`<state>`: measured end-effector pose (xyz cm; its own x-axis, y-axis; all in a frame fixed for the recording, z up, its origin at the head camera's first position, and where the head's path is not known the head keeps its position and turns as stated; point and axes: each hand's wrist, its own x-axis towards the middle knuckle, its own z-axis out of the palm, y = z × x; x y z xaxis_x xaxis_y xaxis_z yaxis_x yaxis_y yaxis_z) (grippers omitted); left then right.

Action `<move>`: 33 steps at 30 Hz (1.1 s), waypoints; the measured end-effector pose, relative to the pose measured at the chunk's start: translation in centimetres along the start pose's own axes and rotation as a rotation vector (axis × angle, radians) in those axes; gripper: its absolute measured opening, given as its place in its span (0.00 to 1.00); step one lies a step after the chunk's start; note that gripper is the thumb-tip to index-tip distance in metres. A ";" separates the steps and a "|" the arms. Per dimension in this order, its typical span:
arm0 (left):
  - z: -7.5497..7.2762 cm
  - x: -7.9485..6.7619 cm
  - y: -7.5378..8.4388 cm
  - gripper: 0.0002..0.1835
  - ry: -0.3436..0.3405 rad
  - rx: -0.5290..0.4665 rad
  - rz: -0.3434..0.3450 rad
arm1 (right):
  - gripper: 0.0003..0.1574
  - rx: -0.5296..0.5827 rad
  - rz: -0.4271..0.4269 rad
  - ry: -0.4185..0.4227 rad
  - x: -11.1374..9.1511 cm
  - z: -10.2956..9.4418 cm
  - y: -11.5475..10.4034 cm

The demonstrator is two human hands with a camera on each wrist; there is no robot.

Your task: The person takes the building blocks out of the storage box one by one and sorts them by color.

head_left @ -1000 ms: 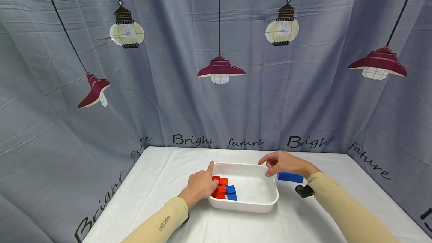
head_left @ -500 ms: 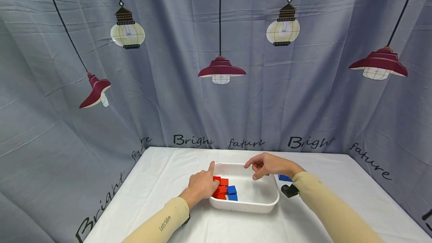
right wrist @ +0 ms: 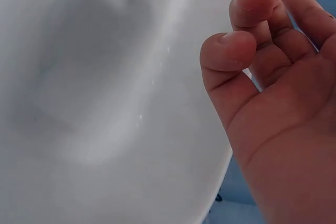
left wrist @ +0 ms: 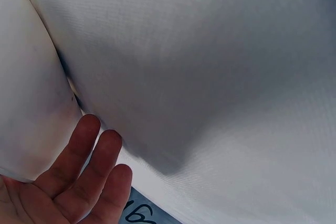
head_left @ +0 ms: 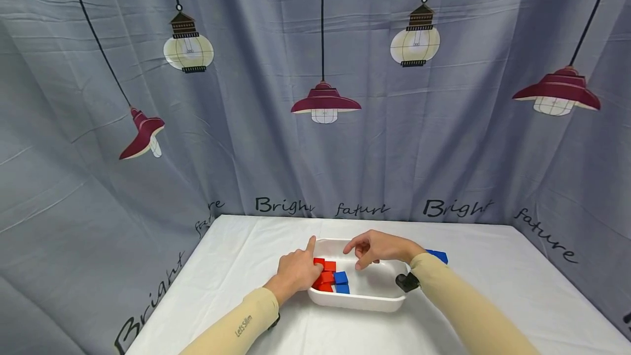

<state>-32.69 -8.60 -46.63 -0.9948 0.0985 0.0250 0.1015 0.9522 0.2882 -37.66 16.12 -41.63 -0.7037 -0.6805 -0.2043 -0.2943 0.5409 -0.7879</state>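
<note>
A white rectangular plastic tray [head_left: 357, 302] stands on the table. My left hand [head_left: 296, 270] holds its left wall, thumb over the inside and index finger along the rim. In the left wrist view, the other fingers [left wrist: 107, 161] lie against the outer wall. Several red cubes [head_left: 327, 277] are grouped inside by that hand, which partly covers them. Blue cubes [head_left: 341, 278] sit just right of the red ones. Over the tray's back right part hovers my right hand [head_left: 382, 246], fingers loosely bent and thumb apart. Nothing is between its fingertips in the right wrist view.
A long blue block [head_left: 437, 256] lies on the table right of the tray, partly hidden behind my right forearm. White cloth covers the table [head_left: 266, 234]. A grey-blue curtain [head_left: 256, 152] with printed lamps hangs behind it.
My right hand has moved left, from beside the tray's right rim to above its inside. My left hand, the tray and the cubes keep their places.
</note>
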 end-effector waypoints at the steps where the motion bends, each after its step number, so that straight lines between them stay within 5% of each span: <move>1: 0.0 0.0 0.0 0.41 0.001 0.000 0.000 | 0.27 0.007 0.002 -0.006 0.2 0.1 0.0; 33: 0.2 0.1 -0.1 0.41 0.004 -0.009 -0.001 | 0.19 0.083 0.083 -0.065 2.4 3.0 2.1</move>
<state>-32.82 -8.63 -46.80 -0.9950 0.0961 0.0287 0.1002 0.9496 0.2970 -38.04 14.15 -45.51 -0.6795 -0.6668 -0.3059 -0.1801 0.5559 -0.8115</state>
